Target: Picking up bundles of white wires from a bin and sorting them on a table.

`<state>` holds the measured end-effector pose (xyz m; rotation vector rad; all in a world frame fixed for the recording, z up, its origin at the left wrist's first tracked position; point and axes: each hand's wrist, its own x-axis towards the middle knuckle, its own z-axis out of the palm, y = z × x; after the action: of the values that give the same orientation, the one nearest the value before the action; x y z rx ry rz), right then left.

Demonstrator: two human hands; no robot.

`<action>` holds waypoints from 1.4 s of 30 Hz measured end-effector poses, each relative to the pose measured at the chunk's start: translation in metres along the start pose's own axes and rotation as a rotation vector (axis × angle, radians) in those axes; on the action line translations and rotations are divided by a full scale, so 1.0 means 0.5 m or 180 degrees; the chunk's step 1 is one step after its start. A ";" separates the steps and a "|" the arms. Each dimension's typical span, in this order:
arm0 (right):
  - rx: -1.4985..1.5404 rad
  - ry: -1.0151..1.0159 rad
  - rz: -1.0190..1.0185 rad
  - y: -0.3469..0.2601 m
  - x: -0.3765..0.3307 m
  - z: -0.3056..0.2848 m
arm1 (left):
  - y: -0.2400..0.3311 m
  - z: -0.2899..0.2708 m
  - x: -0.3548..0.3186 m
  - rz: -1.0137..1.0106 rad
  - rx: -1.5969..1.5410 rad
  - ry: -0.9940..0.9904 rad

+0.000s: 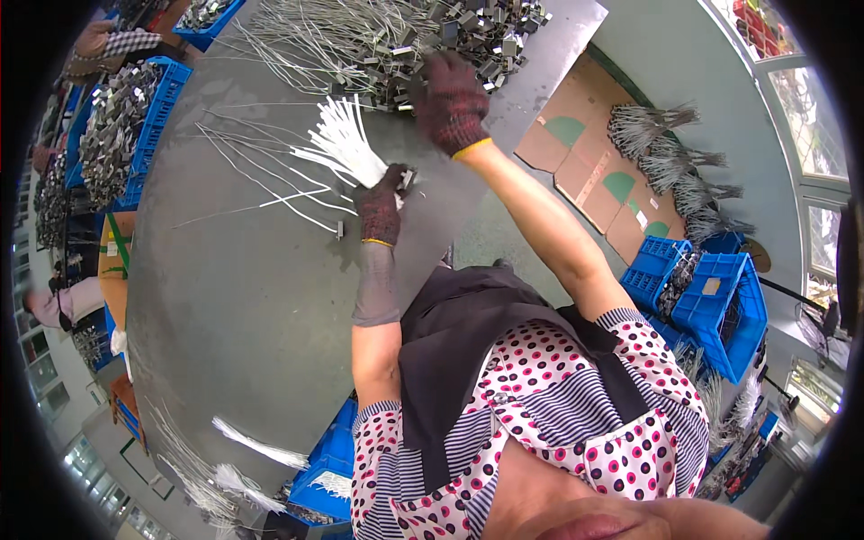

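Note:
My left hand (382, 205), in a dark knitted glove, grips a bundle of white wires (342, 144) that fans out up and to the left over the grey metal table (234, 297). My right hand (450, 99), also gloved, reaches into the big pile of grey wires with metal end pieces (396, 40) at the table's far edge, fingers curled down among them. What the right hand holds is hidden. A few single wires (261, 175) lie loose on the table left of the bundle.
Blue crates (711, 297) of parts stand on the floor at right, near flattened cardboard (594, 171) with wire bundles (675, 162). More blue crates (135, 126) of metal parts stand at left. White wire bundles (252, 445) lie at the table's near edge. Another person's sleeve (112, 40) shows top left.

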<state>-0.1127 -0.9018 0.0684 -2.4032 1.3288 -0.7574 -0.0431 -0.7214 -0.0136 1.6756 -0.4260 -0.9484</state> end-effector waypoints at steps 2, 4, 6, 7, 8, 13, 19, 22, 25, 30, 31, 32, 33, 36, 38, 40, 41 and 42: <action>-0.0157 0.0689 -0.0210 0.020 0.039 0.007 | 0.021 -0.011 -0.010 -0.0142 0.0538 0.0448; -0.0753 -0.0279 0.0123 0.038 0.065 0.017 | 0.040 -0.022 -0.014 -0.0376 0.1632 0.1021; -0.0514 -0.0436 -0.0115 0.033 0.061 -0.003 | -0.050 -0.049 0.012 -0.0017 0.0541 0.1133; -0.0302 -0.0584 -0.0311 0.040 0.051 -0.017 | -0.086 -0.058 0.021 0.0350 -0.0541 0.1175; -0.0253 -0.0150 -0.0389 0.051 0.027 -0.028 | -0.063 -0.062 0.016 0.0057 -0.0476 0.0902; 0.0753 -0.0475 0.0683 0.129 -0.126 -0.117 | 0.026 0.027 -0.040 -0.0190 -0.0771 0.0683; 0.2028 -0.1419 0.1765 0.285 -0.419 -0.226 | -0.007 0.168 -0.033 -0.0454 -0.1364 -0.0241; 0.2010 -0.1654 0.2088 0.380 -0.599 -0.283 | -0.030 0.230 -0.014 -0.0722 -0.1313 -0.0437; 0.1572 -0.1971 0.2872 0.446 -0.748 -0.335 | 0.009 0.263 -0.031 -0.1241 -0.3040 -0.0758; 0.0672 -0.1891 0.3140 0.536 -0.918 -0.391 | 0.008 0.241 -0.028 -0.1289 -0.3349 -0.0485; 0.0671 -0.1883 0.3162 0.566 -0.949 -0.398 | 0.000 0.238 -0.014 -0.1307 -0.3339 -0.0498; 0.0499 -0.1959 0.2984 0.598 -0.977 -0.404 | -0.008 0.233 -0.002 -0.1096 -0.3295 -0.0595; 0.0353 -0.1969 0.2851 0.614 -1.009 -0.405 | -0.003 0.247 0.008 -0.0893 -0.3212 -0.0766; -0.0002 -0.2116 0.2795 0.604 -0.968 -0.407 | 0.015 0.199 -0.018 0.0035 -0.2519 -0.0215; -0.0062 -0.2177 0.2890 0.620 -0.966 -0.418 | 0.027 0.181 -0.014 -0.0137 -0.3104 -0.0157; -0.0131 -0.2258 0.2967 0.612 -0.936 -0.430 | 0.026 0.170 -0.022 -0.0072 -0.3140 -0.0090; -0.0038 -0.2284 0.2819 0.575 -0.887 -0.445 | 0.020 0.163 -0.029 -0.0029 -0.3165 -0.0018; 0.0045 -0.2379 0.2611 0.556 -0.845 -0.445 | 0.008 0.141 -0.044 0.0007 -0.3192 0.0119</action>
<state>-0.6171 -0.6919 -0.0129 -1.5767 1.6822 0.3200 -0.1099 -0.7525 -0.0069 0.7704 0.0933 -0.9023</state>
